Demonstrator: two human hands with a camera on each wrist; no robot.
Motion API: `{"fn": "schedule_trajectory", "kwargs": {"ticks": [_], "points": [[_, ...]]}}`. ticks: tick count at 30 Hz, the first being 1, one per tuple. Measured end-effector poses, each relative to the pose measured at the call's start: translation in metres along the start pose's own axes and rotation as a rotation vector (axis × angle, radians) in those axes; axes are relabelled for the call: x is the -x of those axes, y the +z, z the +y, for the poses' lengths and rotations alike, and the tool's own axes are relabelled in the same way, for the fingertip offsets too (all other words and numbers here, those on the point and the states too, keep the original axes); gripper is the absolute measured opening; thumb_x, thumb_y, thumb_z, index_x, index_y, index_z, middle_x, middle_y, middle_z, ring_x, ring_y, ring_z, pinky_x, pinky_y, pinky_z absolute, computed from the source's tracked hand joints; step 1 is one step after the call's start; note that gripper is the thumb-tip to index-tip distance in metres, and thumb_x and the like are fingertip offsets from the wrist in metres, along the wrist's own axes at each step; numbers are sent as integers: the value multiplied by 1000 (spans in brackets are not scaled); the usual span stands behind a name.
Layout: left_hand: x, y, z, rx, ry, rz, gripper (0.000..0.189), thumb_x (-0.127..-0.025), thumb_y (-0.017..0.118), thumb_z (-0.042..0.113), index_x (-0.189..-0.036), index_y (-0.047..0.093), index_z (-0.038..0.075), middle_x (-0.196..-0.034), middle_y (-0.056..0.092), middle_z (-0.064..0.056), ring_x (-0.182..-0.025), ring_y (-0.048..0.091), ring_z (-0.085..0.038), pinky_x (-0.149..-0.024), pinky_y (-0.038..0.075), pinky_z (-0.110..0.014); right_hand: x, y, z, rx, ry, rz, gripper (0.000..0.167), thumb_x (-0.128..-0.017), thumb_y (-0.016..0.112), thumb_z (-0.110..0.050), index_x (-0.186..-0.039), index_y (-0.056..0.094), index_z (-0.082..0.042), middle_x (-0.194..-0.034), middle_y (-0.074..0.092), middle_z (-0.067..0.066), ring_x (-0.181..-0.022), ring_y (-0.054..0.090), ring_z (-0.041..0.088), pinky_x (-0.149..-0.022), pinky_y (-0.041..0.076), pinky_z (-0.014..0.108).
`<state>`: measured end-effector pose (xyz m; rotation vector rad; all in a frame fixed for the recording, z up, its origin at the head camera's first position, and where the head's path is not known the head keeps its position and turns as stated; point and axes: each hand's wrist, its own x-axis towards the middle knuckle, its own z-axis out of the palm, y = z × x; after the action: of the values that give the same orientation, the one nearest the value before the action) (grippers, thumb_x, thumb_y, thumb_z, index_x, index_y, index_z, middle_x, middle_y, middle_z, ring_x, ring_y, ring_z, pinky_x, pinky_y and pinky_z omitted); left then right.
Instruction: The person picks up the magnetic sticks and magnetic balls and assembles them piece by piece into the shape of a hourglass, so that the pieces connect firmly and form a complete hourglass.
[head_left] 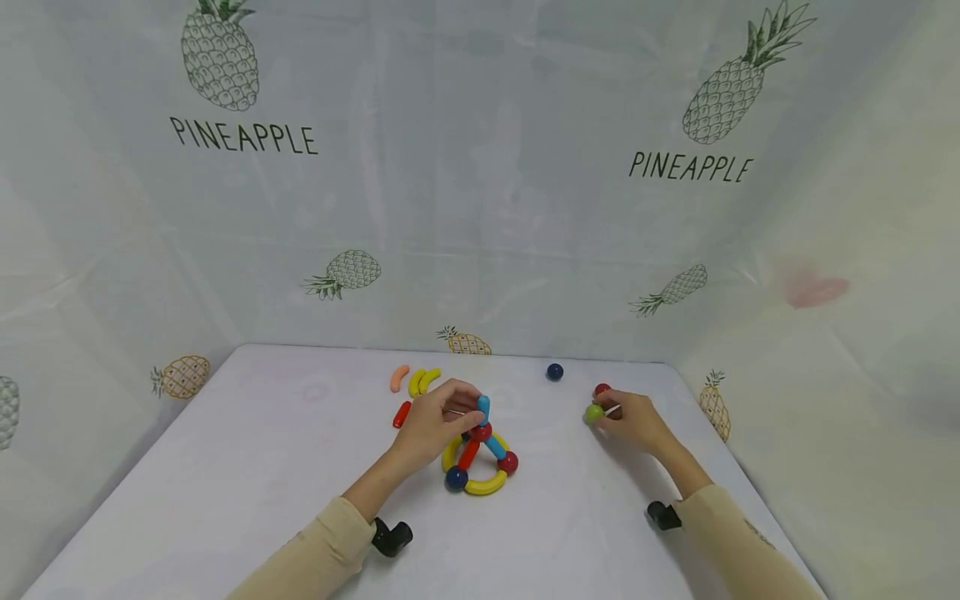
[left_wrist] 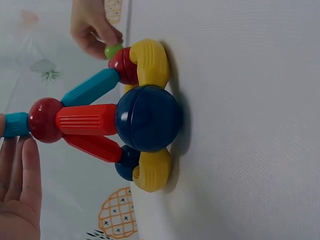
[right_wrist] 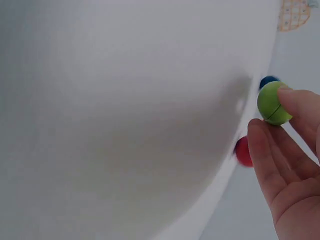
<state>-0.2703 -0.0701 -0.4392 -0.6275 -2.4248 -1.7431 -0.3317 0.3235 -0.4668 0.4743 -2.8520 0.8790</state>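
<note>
A pyramid of magnetic rods and balls stands mid-table: curved yellow rods (head_left: 486,483) at the base, dark blue balls (left_wrist: 149,118) and a red ball (head_left: 507,462) at its corners, and red rods (left_wrist: 87,119) and a blue rod (left_wrist: 92,87) rising to a red top ball (left_wrist: 46,120). My left hand (head_left: 438,421) pinches a short light-blue rod (head_left: 483,407) that stands upright on the top ball. Off to the right, my right hand (head_left: 633,419) holds a green ball (right_wrist: 272,103) between thumb and fingers, above the table.
Behind my right hand lies a loose red ball (head_left: 602,389), and a dark blue ball (head_left: 555,372) sits near the back edge. Back left are a pink curved rod (head_left: 400,378), yellow curved rods (head_left: 424,382) and a red rod (head_left: 402,414). A pineapple-print curtain (head_left: 480,208) hangs behind.
</note>
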Motion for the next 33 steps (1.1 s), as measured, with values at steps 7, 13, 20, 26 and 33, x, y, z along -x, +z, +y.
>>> {"fn": "schedule_trajectory", "kwargs": {"ticks": [7, 13, 20, 26, 33], "points": [[-1, 1, 0, -17, 17, 6, 26, -97, 80, 21, -121, 70, 21, -110, 75, 6, -102, 72, -12, -92, 59, -23, -3, 0, -58, -90, -141, 62, 29, -95, 81, -11, -122, 73, -9, -113, 78, 5, -93, 76, 18, -80, 64, 31], [-2, 2, 1, -35, 7, 4, 26, -98, 79, 22, -122, 71, 23, -111, 75, 8, -101, 72, -10, -91, 59, -22, -2, 1, -114, -199, -198, 53, 29, -95, 82, -14, -123, 74, -13, -116, 76, 1, -96, 76, 17, -84, 63, 29], [-1, 4, 6, -59, -5, -27, 29, -99, 77, 20, -127, 71, 24, -112, 75, 8, -104, 73, -12, -93, 59, -25, 1, 5, -145, -317, -220, 25, 32, -96, 81, -16, -126, 72, -15, -116, 76, 0, -95, 76, 14, -83, 62, 25], [-2, 5, 7, -66, -11, -32, 28, -100, 77, 21, -127, 70, 24, -112, 75, 9, -105, 72, -11, -94, 59, -25, -2, 10, -160, -332, -251, 31, 32, -96, 81, -15, -126, 72, -14, -114, 75, 0, -93, 75, 13, -84, 62, 25], [0, 5, 3, -80, -2, -1, 31, -100, 77, 21, -129, 67, 25, -111, 74, 7, -104, 72, -11, -94, 60, -27, -8, 17, -173, -339, -297, 19, 31, -96, 81, -16, -126, 72, -13, -115, 76, -1, -94, 76, 12, -85, 62, 25]]}}
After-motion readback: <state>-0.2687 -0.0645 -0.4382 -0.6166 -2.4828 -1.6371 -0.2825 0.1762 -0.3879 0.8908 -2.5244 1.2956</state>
